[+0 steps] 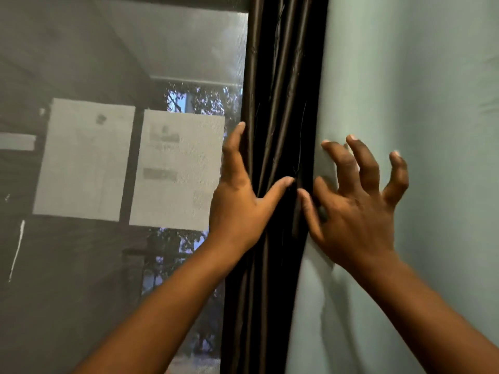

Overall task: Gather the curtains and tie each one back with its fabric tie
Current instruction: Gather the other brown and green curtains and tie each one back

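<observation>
A dark brown satin curtain (275, 103) hangs gathered in narrow vertical folds down the middle of the view. My left hand (240, 195) wraps its left edge, fingers behind the folds and thumb across the front. My right hand (356, 201) presses against the pale green curtain (405, 90) beside it, fingers spread and curled, thumb touching the dark folds. No fabric tie is in view.
Left of the curtains is a window with a grey mesh screen (94, 63). Two white paper sheets (129, 163) are stuck on it. Trees and a railing show outside. The pale green fabric fills the whole right side.
</observation>
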